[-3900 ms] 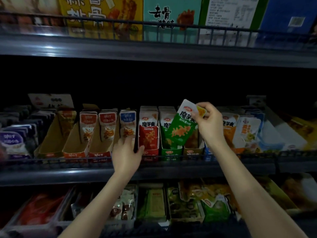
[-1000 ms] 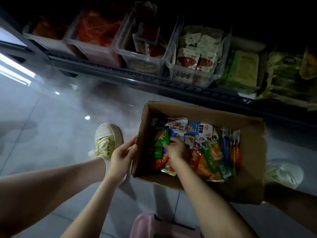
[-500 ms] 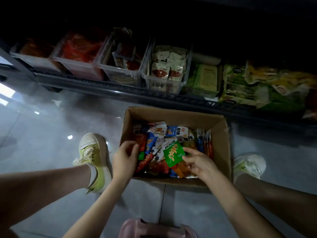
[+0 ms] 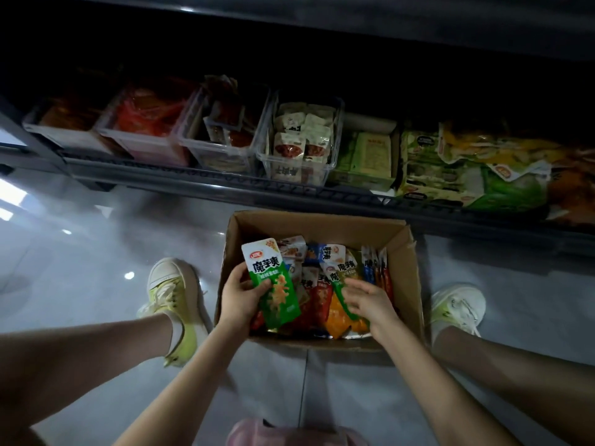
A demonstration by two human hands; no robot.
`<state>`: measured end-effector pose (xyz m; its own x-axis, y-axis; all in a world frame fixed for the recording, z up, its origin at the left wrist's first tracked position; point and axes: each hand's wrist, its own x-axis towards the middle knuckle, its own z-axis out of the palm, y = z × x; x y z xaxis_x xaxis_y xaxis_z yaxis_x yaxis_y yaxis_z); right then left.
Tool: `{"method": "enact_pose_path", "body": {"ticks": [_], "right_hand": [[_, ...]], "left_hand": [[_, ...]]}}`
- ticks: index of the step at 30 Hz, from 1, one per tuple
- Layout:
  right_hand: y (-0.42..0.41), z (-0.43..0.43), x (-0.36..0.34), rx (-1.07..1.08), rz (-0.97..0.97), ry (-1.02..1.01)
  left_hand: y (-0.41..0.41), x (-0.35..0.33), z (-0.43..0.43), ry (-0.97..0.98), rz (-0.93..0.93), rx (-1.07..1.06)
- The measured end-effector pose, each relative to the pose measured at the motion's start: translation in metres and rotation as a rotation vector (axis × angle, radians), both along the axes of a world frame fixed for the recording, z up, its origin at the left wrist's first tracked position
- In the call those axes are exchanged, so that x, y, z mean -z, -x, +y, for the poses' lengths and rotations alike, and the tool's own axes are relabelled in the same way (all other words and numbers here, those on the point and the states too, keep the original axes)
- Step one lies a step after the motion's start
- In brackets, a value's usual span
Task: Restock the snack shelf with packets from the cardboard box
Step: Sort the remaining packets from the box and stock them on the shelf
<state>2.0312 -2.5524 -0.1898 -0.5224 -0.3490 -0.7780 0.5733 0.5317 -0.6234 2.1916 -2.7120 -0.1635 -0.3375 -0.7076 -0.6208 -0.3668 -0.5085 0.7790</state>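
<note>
An open cardboard box (image 4: 406,284) stands on the floor in front of the bottom shelf, with several snack packets in red, orange, blue and green lying inside. My left hand (image 4: 240,296) grips a green and white packet (image 4: 273,281) upright over the box's left side. My right hand (image 4: 367,299) reaches into the box with its fingers spread, touching a green packet (image 4: 346,280) in the pile; whether it grips that packet is not clear.
The bottom shelf (image 4: 225,185) runs across behind the box, holding clear plastic bins (image 4: 299,169) of packets and loose green and yellow bags (image 4: 467,175) at the right. My shoes (image 4: 174,297) stand on the grey tiled floor on either side of the box.
The green packet has passed from my right hand to my left, which now holds it upright. My right hand has gone back into the pile. Earlier I was at the upper shelf.
</note>
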Motion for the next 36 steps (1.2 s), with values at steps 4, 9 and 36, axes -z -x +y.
{"method": "enact_pose_path", "body": {"ticks": [4, 9, 36], "right_hand": [[0.005, -0.010, 0.035, -0.083, 0.145, -0.133], [0.017, -0.018, 0.070, -0.306, 0.333, -0.390], [-0.022, -0.022, 0.086, -0.957, 0.785, -0.401]], "left_hand": [[-0.010, 0.013, -0.012, 0.042, -0.033, 0.068], [-0.003, 0.028, -0.013, -0.015, -0.028, 0.032], [0.008, 0.040, -0.013, -0.014, -0.059, 0.059]]}}
